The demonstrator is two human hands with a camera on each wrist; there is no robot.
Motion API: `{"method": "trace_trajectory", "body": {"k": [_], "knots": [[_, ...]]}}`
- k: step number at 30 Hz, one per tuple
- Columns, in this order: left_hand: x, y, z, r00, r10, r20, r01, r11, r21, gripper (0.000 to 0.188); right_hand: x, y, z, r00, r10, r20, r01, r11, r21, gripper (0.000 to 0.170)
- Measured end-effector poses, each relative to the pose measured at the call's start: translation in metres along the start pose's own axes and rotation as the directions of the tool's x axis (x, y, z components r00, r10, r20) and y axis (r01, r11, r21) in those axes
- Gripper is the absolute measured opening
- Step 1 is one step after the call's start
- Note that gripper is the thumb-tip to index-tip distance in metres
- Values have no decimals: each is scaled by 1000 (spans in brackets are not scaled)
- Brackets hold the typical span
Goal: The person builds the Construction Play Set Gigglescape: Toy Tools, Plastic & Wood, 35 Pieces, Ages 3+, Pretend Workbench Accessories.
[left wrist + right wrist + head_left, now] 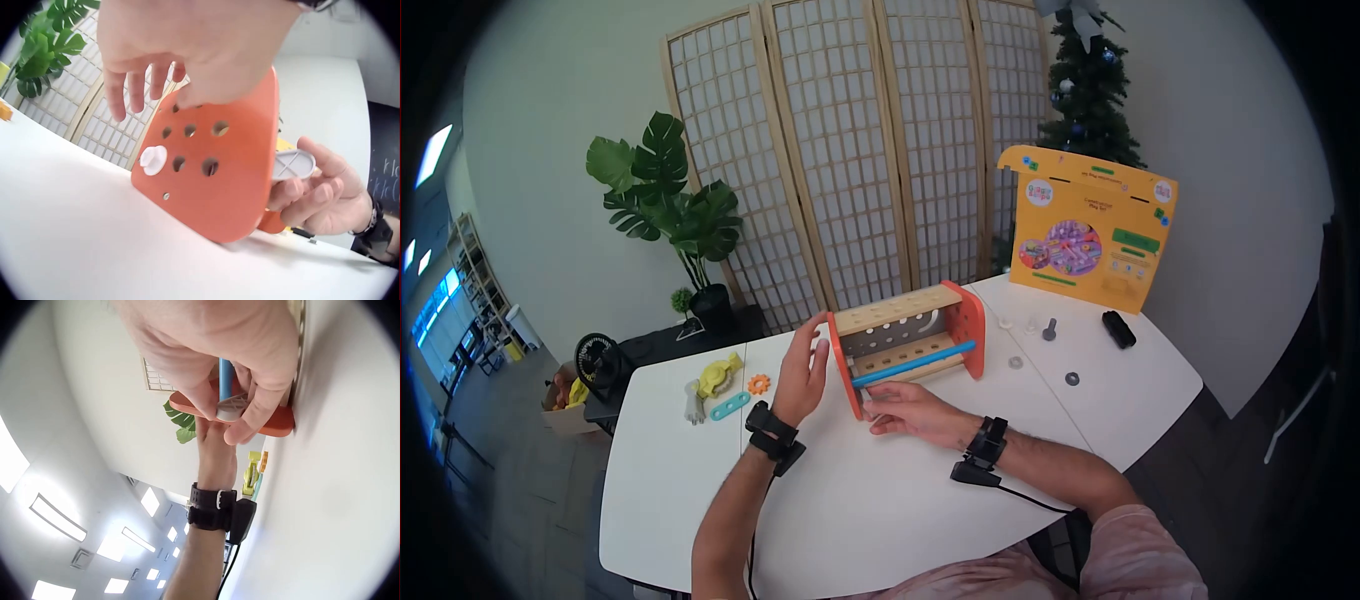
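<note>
A wooden toy toolbox [905, 312] with red-orange perforated sides and a blue bar [920, 362] stands on the table. My left hand [804, 378] is at its left side panel [240, 194], fingers extended, thumb at the panel's upper part in the left wrist view. At the toolbox's front left, my right hand [925, 413] pinches a flat grey plastic piece [295, 164] between thumb and fingers. This piece has a rounded end with crossed ribs; its other end is hidden behind the panel. A white plastic bolt or nut [153, 160] sits in the panel's outer face.
Left on the white table [670, 510] lie a yellow toy piece [718, 376], a grey piece [694, 402], a teal strip [731, 405] and an orange gear [759, 384]. A grey bolt [1050, 330], rings [1072, 379], a black case [1118, 330] and a yellow box [1090, 230] are right.
</note>
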State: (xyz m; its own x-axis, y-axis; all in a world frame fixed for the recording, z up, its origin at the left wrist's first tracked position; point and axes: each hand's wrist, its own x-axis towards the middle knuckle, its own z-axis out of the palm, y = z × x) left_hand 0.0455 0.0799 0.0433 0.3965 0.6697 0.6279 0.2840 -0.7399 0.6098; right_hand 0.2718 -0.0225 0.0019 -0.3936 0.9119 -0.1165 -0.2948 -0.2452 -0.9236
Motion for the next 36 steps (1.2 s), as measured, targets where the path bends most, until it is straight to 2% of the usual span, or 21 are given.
{"method": "trace_trajectory", "body": {"k": [1, 3, 4, 8, 13, 17, 20, 22, 23, 25, 27, 28, 29, 31, 34, 36], "knots": [[2, 8, -3, 1000, -11, -1, 11, 1000, -2, 50, -6, -1, 2, 1000, 0, 7, 0, 1000, 5, 42], [2, 20, -8, 978, 175, 116, -187, 977, 105, 51, -17, -1, 8, 1000, 21, 0, -21, 1000, -11, 45], [-2, 22, -10, 971, 159, 177, -186, 971, 151, 54, -23, -1, 9, 1000, 29, -8, -29, 999, -29, 48], [-5, 26, -15, 977, 89, 196, -131, 968, 215, 55, -48, 0, 8, 995, 94, 31, -91, 992, -88, 52], [-14, 29, -31, 980, 81, 182, -120, 970, 213, 53, -74, -7, 4, 961, 233, 147, -222, 971, -90, 42], [-21, 29, -45, 974, 41, 224, -88, 975, 205, 54, -90, -13, 5, 961, 247, 125, -231, 964, -130, 32], [-23, 33, -49, 974, 38, 222, -69, 988, 138, 52, -90, -12, 6, 970, 217, 111, -205, 973, -106, 30], [-24, 44, -51, 977, 43, 210, -62, 994, 88, 52, -84, -11, 8, 991, 99, 90, -91, 991, -94, 27], [-24, 51, -49, 977, 80, 198, -104, 988, 113, 47, -79, -10, 7, 991, 99, 89, -91, 992, -91, 27], [-23, 60, -45, 975, 119, 188, -146, 980, 138, 43, -68, -8, 4, 998, 60, -12, -61, 998, -16, 27], [-21, 66, -43, 946, 113, 303, -205, 934, 291, 40, -60, -3, -2, 996, 76, -47, -76, 997, 1, 26], [-21, 65, -41, 946, 115, 302, -207, 933, 294, 40, -57, -2, -2, 993, 91, -80, -90, 996, 14, 25], [-22, 62, -37, 946, 113, 304, -207, 932, 298, 34, -56, -2, 0, 993, 89, -77, -89, 996, 12, 25], [-21, 59, -35, 946, 110, 305, -204, 932, 298, 36, -58, -4, 6, 998, 56, 31, -56, 998, 24, 26], [-22, 61, -32, 943, 109, 314, -200, 940, 275, 42, -65, -12, 22, 997, -11, 82, 12, 1000, -14, 27], [-22, 68, -31, 944, 44, 327, -160, 927, 338, 44, -62, -16, 30, 995, -24, 100, 25, 1000, -16, 27]]}}
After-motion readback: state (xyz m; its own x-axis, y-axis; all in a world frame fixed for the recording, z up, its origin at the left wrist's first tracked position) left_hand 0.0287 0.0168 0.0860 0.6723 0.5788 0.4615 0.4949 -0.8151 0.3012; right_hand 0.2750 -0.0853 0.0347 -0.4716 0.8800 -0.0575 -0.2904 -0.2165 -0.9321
